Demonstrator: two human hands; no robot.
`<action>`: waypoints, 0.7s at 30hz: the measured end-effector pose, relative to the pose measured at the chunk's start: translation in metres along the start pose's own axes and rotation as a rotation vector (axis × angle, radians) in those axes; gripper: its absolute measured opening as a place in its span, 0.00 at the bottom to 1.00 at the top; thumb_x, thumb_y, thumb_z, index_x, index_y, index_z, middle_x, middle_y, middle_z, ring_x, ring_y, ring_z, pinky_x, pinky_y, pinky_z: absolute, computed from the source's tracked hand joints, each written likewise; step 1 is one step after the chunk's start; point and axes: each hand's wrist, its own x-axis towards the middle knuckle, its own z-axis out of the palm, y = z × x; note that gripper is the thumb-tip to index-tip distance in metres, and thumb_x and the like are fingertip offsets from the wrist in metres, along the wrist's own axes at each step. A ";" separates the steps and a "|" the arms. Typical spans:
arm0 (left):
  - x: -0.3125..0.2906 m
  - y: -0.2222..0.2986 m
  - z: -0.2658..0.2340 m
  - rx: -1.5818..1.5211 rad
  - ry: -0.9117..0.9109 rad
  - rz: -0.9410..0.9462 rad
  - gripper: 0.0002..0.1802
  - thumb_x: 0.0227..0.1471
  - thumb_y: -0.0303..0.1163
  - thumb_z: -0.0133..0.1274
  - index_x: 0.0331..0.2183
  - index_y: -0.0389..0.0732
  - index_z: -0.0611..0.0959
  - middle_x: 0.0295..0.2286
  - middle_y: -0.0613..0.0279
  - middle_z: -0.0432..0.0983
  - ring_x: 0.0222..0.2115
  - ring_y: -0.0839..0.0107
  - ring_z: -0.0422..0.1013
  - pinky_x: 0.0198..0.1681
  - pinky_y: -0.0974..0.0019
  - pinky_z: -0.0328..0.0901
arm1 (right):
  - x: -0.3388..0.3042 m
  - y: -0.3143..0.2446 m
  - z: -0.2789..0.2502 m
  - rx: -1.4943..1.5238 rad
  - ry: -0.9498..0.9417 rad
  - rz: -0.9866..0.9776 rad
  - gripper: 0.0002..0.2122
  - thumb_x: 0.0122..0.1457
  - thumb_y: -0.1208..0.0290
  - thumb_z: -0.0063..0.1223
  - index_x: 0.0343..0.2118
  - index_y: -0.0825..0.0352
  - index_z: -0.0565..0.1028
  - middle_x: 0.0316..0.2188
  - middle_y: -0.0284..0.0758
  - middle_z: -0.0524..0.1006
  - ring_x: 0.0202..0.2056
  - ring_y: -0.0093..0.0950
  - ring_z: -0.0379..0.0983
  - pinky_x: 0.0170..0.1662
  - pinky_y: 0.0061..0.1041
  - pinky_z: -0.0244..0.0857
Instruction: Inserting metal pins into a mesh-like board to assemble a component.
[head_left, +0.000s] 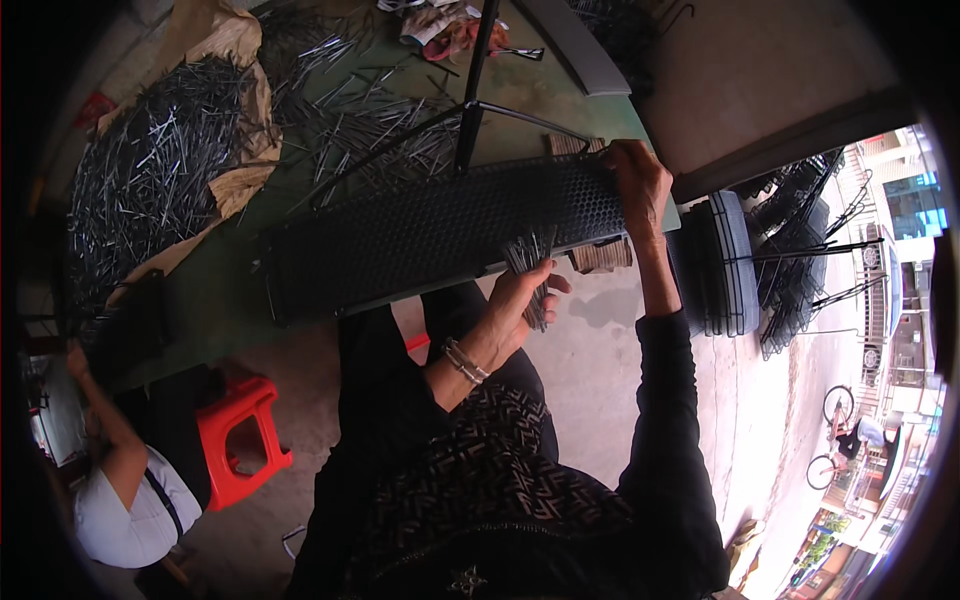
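A long black perforated metal panel (430, 225) lies slantwise at the table's near edge, with black rods standing up behind it. My right hand (640, 185) is closed around the panel's right end, at its far corner. Below the panel's near edge, my left hand (525, 300) holds a bundle of thin dark strips (527, 258) between thumb and fingers. The strips' upper ends fan out against the panel's near side. What the strips are made of is not plain.
More strips lie loose on the green table (540, 130) and heaped in torn brown paper (240, 190). Stacked black wire racks (725, 265) stand at the right. A red plastic stool (245, 440) is at lower left, beside another person (130, 500). Ridged cardboard (603, 257) sits under the panel.
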 end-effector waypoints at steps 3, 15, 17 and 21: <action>-0.002 0.000 0.000 -0.010 -0.006 0.006 0.08 0.60 0.37 0.52 0.36 0.44 0.75 0.28 0.59 0.75 0.20 0.79 0.64 0.20 0.75 0.58 | -0.003 -0.001 0.002 -0.006 -0.014 0.062 0.05 0.55 0.70 0.55 0.34 0.61 0.80 0.29 0.40 0.80 0.30 0.35 0.78 0.36 0.30 0.69; -0.005 0.000 0.006 -0.003 0.050 0.128 0.08 0.56 0.35 0.56 0.34 0.42 0.78 0.26 0.59 0.77 0.19 0.77 0.69 0.16 0.75 0.60 | -0.005 0.003 0.011 -0.381 0.026 0.035 0.07 0.54 0.62 0.56 0.32 0.53 0.83 0.34 0.37 0.78 0.42 0.38 0.72 0.45 0.37 0.63; -0.005 0.000 0.008 0.030 0.084 0.132 0.08 0.56 0.35 0.56 0.34 0.41 0.78 0.26 0.59 0.78 0.20 0.76 0.69 0.16 0.75 0.60 | -0.010 0.006 0.011 -0.370 0.086 -0.052 0.08 0.56 0.61 0.54 0.33 0.52 0.83 0.34 0.36 0.78 0.41 0.38 0.72 0.44 0.37 0.63; -0.007 0.003 0.009 0.037 0.077 0.142 0.09 0.56 0.36 0.56 0.35 0.41 0.78 0.27 0.59 0.78 0.20 0.76 0.70 0.17 0.75 0.61 | -0.019 0.009 0.007 -0.458 -0.005 -0.089 0.09 0.58 0.61 0.53 0.36 0.53 0.83 0.34 0.36 0.78 0.41 0.38 0.71 0.45 0.37 0.62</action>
